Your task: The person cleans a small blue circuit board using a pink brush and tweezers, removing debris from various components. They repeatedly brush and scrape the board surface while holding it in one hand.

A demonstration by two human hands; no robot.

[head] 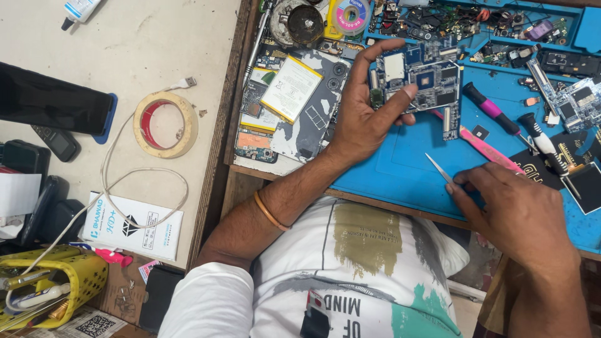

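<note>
- Left hand (363, 116) raised over the blue work mat (400, 169), thumb and fingers clamped on the edges of a blue circuit board (422, 78), component side up.
- Right hand (516, 216) low at the mat's near edge, fingers closed around slim metal tweezers (438, 168), tips pointing up-left toward the board, well short of touching it.
- Just right of the board: pink pry tool (488, 150) and two screwdrivers (494, 111) lying on the mat.
- Left of the mat: opened tablet back (313, 122) with a white, yellow-edged battery (291, 89).
- Farther left, on the pale table: roll of tape (164, 125), white cable (113, 181), dark phone (53, 100).
</note>
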